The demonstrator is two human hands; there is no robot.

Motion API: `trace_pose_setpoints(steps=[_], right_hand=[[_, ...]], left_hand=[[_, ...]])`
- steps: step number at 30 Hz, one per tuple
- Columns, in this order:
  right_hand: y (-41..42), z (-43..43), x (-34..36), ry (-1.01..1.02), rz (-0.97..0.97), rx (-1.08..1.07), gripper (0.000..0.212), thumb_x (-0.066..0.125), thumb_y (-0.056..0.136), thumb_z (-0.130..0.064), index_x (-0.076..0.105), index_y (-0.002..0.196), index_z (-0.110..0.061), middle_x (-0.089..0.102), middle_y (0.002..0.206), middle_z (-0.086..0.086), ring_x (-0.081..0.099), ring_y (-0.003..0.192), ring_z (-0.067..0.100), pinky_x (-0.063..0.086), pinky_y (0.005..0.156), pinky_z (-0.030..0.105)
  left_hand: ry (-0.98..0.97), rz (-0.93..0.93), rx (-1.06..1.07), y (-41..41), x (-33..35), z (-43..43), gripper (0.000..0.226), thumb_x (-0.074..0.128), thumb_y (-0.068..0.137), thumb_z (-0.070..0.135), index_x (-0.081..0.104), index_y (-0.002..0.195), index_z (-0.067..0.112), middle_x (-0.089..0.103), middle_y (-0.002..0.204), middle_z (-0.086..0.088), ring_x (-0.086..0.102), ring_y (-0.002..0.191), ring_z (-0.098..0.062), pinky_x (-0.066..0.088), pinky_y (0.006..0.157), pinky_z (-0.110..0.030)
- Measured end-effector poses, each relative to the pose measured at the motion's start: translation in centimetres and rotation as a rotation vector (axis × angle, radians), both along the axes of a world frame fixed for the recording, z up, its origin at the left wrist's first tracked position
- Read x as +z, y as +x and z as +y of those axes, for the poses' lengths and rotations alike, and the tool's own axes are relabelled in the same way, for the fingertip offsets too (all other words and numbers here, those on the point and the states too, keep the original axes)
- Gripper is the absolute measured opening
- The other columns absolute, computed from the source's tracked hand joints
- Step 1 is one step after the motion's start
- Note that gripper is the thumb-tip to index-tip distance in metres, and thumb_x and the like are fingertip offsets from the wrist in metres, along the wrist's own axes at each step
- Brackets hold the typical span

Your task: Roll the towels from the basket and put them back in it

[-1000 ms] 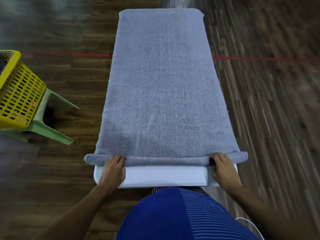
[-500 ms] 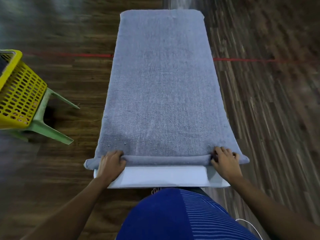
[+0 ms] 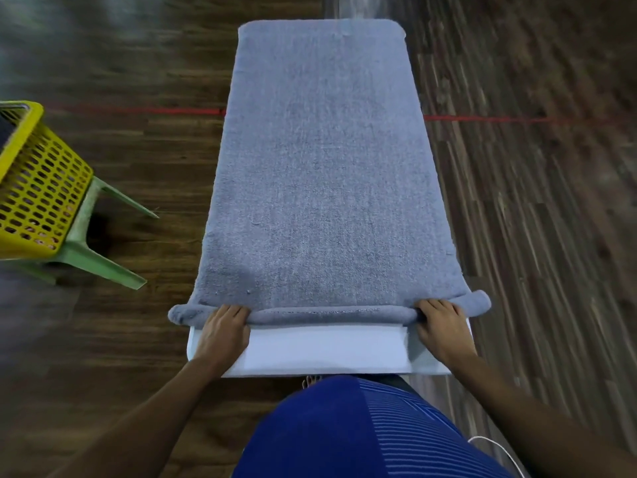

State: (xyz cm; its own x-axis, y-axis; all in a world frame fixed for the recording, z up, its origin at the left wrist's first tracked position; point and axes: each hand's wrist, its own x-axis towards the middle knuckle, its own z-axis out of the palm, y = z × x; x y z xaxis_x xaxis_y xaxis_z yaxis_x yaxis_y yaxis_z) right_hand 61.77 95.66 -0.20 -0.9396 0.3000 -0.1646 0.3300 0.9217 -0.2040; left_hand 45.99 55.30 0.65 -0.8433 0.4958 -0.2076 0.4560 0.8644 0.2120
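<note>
A long grey-blue towel (image 3: 320,174) lies flat along a narrow white table (image 3: 324,353), covering nearly all of it. Its near end is turned into a thin roll (image 3: 327,313) that overhangs both sides of the table. My left hand (image 3: 224,334) grips the roll near its left end, fingers curled over it. My right hand (image 3: 443,331) grips the roll near its right end in the same way. The yellow perforated basket (image 3: 38,194) stands at the far left.
The basket rests on a green plastic stool (image 3: 93,250) on the dark wooden floor. A red line (image 3: 499,119) crosses the floor behind the table. A white cable (image 3: 496,450) hangs by my blue shirt at the bottom right.
The roll has grown slightly thicker and moved a little farther up the table, baring more white surface. Both hands stayed on its ends, turning it forward.
</note>
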Motion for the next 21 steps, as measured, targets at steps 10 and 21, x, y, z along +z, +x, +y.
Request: trace_pose_setpoints(steps=[10, 21], right_hand=[[-0.5, 0.6, -0.5, 0.051, 0.161, 0.014, 0.012, 0.063, 0.076, -0.007, 0.061, 0.086, -0.012, 0.058, 0.086, 0.005, 0.053, 0.077, 0.03, 0.036, 0.068, 0.04], [0.2, -0.6, 0.3, -0.052, 0.049, 0.048, 0.032, 0.043, 0.076, -0.027, 0.067, 0.093, -0.015, 0.069, 0.087, 0.002, 0.064, 0.081, 0.028, 0.049, 0.077, 0.043]], left_hand=[[0.04, 0.152, 0.023, -1.2, -0.6, -1.1, 0.017, 0.051, 0.082, 0.016, 0.062, 0.096, 0.013, 0.06, 0.093, -0.005, 0.054, 0.087, -0.027, 0.047, 0.078, -0.044], [0.03, 0.073, -0.003, -0.1, -0.3, -0.9, 0.034, 0.047, 0.079, 0.021, 0.07, 0.1, 0.007, 0.07, 0.096, -0.009, 0.064, 0.089, -0.029, 0.052, 0.084, -0.048]])
